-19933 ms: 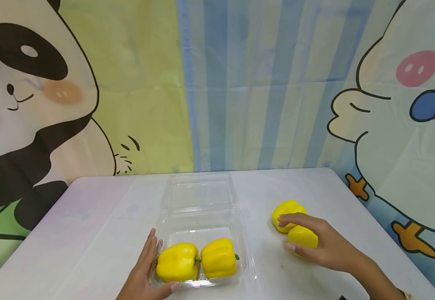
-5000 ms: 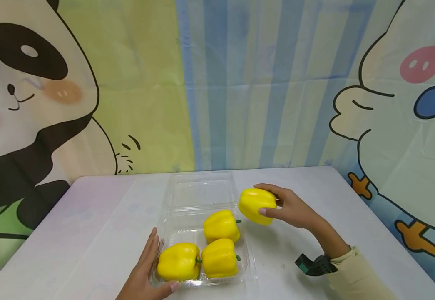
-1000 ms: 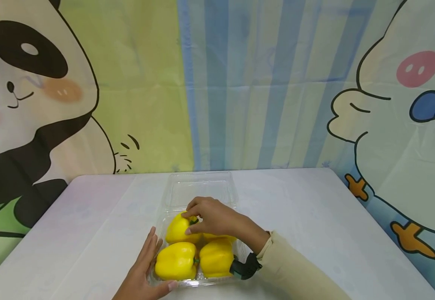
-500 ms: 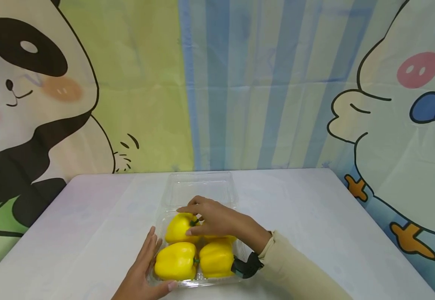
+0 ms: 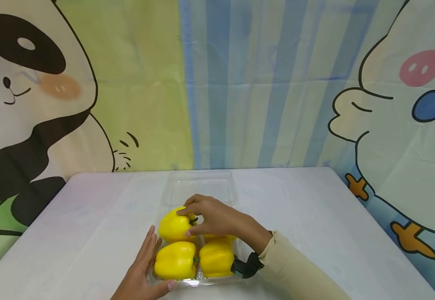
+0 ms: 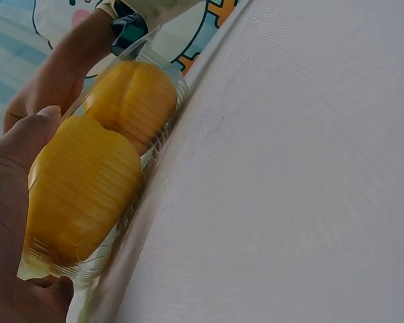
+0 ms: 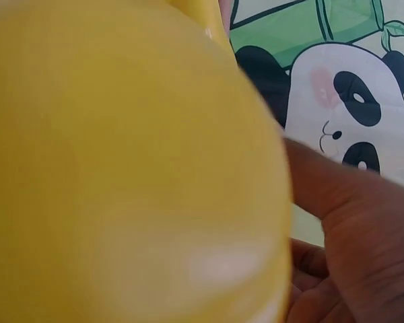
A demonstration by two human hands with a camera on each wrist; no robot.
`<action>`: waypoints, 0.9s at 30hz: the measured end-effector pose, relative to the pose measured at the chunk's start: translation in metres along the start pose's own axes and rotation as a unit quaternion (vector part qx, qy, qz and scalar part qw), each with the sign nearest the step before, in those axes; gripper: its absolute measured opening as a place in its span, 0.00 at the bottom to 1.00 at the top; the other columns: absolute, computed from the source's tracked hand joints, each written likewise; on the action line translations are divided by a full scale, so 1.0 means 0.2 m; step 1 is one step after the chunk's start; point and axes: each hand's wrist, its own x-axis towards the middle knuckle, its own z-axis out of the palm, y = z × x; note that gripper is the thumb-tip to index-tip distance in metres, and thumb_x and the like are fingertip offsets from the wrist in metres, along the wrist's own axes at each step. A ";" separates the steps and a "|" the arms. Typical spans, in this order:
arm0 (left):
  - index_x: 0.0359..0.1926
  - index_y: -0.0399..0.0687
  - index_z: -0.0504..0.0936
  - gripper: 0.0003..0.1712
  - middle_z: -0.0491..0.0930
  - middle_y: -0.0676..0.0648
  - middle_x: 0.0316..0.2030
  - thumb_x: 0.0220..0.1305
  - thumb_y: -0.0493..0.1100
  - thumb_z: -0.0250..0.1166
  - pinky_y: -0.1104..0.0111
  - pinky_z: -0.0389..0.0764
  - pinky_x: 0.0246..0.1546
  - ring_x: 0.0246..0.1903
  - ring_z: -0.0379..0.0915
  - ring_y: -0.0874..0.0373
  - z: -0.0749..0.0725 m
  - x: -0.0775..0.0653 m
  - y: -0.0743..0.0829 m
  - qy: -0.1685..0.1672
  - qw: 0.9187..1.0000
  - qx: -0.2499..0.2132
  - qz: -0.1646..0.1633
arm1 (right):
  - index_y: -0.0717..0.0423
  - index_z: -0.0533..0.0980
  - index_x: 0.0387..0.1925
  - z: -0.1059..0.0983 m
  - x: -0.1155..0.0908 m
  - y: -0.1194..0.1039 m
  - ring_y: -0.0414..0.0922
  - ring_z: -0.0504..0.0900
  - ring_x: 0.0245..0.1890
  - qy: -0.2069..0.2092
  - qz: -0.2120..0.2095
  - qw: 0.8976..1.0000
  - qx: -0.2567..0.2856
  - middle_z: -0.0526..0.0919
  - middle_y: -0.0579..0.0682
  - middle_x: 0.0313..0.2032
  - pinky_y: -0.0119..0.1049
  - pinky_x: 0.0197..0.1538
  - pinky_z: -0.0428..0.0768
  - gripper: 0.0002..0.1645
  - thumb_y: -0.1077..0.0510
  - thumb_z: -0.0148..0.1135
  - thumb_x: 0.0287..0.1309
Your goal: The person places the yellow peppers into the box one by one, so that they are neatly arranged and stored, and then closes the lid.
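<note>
In the head view a clear plastic clamshell container (image 5: 195, 283) holds several yellow bell peppers. My right hand (image 5: 215, 216) grips the back-left bell pepper (image 5: 171, 227) at its stem end, index finger on top and thumb in front. Under that hand, the back-right bell pepper (image 5: 222, 238) is mostly hidden. The front-left bell pepper (image 5: 175, 261) and front-right bell pepper (image 5: 216, 258) lie side by side. My left hand (image 5: 140, 266) rests around the container's front-left corner, fingers straight along its side, thumb at its front. A blurred bell pepper (image 7: 135, 161) fills much of the right wrist view.
The container's open lid (image 5: 204, 189) lies flat behind it, towards the white table's (image 5: 284, 208) back edge. A printed curtain (image 5: 232, 83) with cartoon animals hangs behind and around the table. A black wrist device (image 5: 246, 266) sits over the container's right edge.
Over the last second the back-left pepper has shifted slightly left and back with my right hand on it. Compared with earlier, two peppers have come from the right table into the container.
</note>
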 end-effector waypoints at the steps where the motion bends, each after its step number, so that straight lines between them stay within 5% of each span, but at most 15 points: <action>1: 0.77 0.43 0.38 0.66 0.28 0.54 0.76 0.52 0.59 0.73 0.49 0.57 0.63 0.72 0.45 0.46 0.00 0.00 0.00 0.001 1.000 0.000 0.001 | 0.48 0.74 0.64 0.00 0.00 0.00 0.38 0.75 0.53 0.003 -0.001 1.000 -0.006 0.73 0.48 0.60 0.28 0.54 0.76 0.33 0.48 0.70 0.56; 27: 0.77 0.43 0.38 0.67 0.27 0.53 0.76 0.52 0.60 0.73 0.46 0.55 0.64 0.72 0.44 0.46 0.00 0.00 0.01 -0.004 1.000 0.002 -0.010 | 0.50 0.80 0.56 -0.01 0.01 0.02 0.42 0.73 0.60 -0.015 0.017 0.999 -0.045 0.77 0.43 0.59 0.37 0.63 0.70 0.25 0.48 0.69 0.57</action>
